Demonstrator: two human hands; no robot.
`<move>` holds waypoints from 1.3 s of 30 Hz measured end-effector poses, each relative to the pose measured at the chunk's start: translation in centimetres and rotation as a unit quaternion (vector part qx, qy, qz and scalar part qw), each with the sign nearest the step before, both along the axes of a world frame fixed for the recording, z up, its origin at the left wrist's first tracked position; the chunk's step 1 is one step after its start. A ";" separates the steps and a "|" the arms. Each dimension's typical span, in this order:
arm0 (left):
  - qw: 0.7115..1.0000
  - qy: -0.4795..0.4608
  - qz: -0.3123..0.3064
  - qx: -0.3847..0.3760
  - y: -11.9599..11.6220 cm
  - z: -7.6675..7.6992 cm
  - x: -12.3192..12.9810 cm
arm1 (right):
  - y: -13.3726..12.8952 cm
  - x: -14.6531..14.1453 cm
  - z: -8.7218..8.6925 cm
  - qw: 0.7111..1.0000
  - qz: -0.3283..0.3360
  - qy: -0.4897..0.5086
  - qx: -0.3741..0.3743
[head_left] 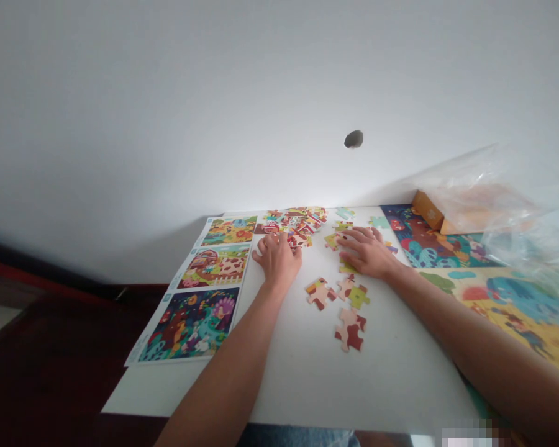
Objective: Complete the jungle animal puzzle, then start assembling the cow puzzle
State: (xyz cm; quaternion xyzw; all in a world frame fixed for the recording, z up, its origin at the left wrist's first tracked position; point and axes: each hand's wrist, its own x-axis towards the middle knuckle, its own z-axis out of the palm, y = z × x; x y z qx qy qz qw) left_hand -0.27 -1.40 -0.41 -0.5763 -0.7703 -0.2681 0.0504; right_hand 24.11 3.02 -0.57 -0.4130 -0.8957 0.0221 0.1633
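Observation:
My left hand (276,257) is at the near edge of a heap of jigsaw pieces (302,218), mostly red, white and brown. Its fingers are curled and their tips are hidden, so whatever they grip does not show. My right hand (364,251) lies palm down with fingers spread over some green and yellow pieces (331,241), partly covering them. Nearer to me, between my forearms, are a brown-and-cream piece (351,329), a cream piece with an orange-yellow corner (320,293), and a green piece (358,297) beside another brown-and-cream piece (346,285).
A sheet with three printed pictures (213,268) lies along the table's left side. On the right are larger colourful pictures (512,298), an orange box (466,214) and a clear plastic bag (531,205). A white wall (279,112) with a hole (353,139) stands behind the table.

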 end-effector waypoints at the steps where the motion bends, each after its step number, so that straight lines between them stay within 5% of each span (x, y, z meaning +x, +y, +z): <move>1: 1.000 -0.001 0.015 -0.020 0.0 -0.1 0.0 | 0.0 0.0 0.0 1.000 -0.023 0.001 0.012; 8: 0.998 -0.012 -0.060 -0.007 0.8 -1.4 -0.8 | 0.4 0.9 0.5 0.949 -0.295 0.069 0.084; 19: 0.993 -0.023 -0.117 0.019 1.2 -1.5 -1.4 | 0.9 1.2 -0.4 0.954 -0.292 0.063 0.039; 24: 0.994 -0.016 -0.107 -0.012 0.6 -0.7 -0.6 | 1.0 1.2 -0.4 0.971 -0.213 0.103 0.045; 31: 0.990 0.004 -0.138 -0.030 0.4 -0.4 -0.3 | 0.8 0.6 -0.3 0.980 0.113 0.159 0.039; 39: 0.979 0.011 -0.202 0.025 0.6 -0.4 -0.2 | -0.4 0.6 0.1 0.960 0.160 0.217 -0.079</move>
